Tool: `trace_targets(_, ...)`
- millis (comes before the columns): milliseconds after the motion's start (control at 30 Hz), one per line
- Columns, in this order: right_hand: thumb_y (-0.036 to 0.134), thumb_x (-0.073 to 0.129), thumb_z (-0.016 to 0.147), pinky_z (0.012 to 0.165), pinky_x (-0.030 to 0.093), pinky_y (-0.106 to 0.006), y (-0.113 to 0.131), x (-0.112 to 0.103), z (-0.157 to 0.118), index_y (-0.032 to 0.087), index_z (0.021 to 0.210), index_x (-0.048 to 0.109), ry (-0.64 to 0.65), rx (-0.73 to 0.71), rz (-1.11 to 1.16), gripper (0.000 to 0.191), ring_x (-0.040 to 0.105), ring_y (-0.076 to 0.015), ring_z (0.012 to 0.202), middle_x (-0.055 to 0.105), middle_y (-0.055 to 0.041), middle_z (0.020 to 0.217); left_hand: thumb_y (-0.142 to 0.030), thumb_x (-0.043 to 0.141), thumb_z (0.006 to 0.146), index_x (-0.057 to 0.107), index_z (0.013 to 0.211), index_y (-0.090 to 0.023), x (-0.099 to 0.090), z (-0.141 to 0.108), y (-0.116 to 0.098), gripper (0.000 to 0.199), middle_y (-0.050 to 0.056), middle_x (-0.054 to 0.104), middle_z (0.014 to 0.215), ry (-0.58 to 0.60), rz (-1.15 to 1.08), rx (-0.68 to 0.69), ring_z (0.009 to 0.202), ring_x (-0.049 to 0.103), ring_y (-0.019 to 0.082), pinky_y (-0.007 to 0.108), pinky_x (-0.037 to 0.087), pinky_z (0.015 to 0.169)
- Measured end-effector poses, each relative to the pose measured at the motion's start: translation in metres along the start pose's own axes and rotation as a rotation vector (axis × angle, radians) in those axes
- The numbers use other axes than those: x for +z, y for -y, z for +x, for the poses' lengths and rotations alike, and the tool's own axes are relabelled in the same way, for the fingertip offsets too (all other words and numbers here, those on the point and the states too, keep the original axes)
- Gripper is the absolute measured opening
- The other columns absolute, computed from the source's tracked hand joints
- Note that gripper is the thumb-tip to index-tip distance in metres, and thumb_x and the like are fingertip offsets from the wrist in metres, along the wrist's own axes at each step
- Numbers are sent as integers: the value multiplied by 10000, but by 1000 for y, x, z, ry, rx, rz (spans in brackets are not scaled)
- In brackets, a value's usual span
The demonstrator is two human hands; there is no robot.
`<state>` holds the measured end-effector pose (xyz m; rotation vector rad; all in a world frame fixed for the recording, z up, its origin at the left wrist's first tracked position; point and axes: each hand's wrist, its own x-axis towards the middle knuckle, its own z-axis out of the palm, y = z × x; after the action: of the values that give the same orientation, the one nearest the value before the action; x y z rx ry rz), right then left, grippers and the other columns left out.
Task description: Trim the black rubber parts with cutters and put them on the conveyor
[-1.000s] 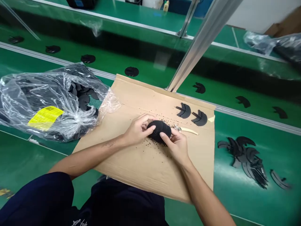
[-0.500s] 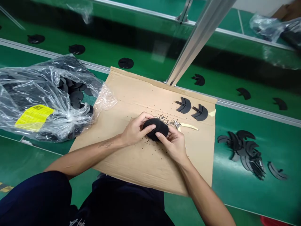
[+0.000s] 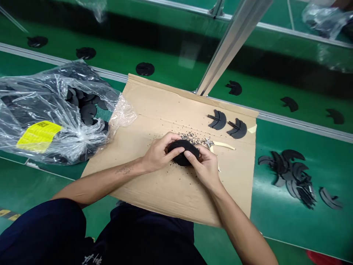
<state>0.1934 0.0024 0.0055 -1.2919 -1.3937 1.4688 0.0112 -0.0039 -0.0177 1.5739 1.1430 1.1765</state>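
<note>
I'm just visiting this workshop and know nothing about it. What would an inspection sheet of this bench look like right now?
Surface: cardboard sheet on a green bench.
Job's things: black rounded bundle, cream-handled snips, two black fan-shaped pieces.
Clutter: black crumbs scattered over the cardboard.
Hands: left hand and right hand both hold the bundle.
Cables: nothing seen.
Surroundings: plastic bag of black pieces, loose black pile, metal post.

Your fingers (image 3: 172, 145) hide part of the black rounded piece (image 3: 187, 146); the tiny specks (image 3: 190, 138) are too small to identify; at lower right, the frame's edge cuts off a red object (image 3: 320, 258).
</note>
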Motion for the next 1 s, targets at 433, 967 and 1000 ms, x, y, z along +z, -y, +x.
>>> trace_targets(433, 599, 792, 746, 523, 385, -253, 0, -2, 2, 201, 745, 666, 29, 9, 14, 418, 436, -111, 586, 509, 28, 651, -388, 668, 936, 625, 1082, -184, -4, 0, 1, 254, 32, 731, 919, 13, 68, 41, 771, 697, 125, 209, 552, 685)
trace_targets(967, 338, 736, 889, 720, 593, -315, -9, -10, 2, 228, 987, 761, -27, -370, -275, 149, 718, -178, 773, 787, -41, 939, -307, 694, 945, 700, 1014, -157, -13, 13, 3, 165, 47, 782, 878, -8, 309, 512, 782, 737, 116, 222, 605, 740)
trace_targets(1000, 292, 731, 894, 742, 598, -315, -8, -10, 1, 233, 995, 754, -33, -430, -321, 119, 725, -178, 788, 788, -39, 949, -301, 707, 936, 698, 1020, -155, -13, 13, 3, 168, 47, 780, 872, -1, 329, 549, 780, 736, 119, 228, 608, 744)
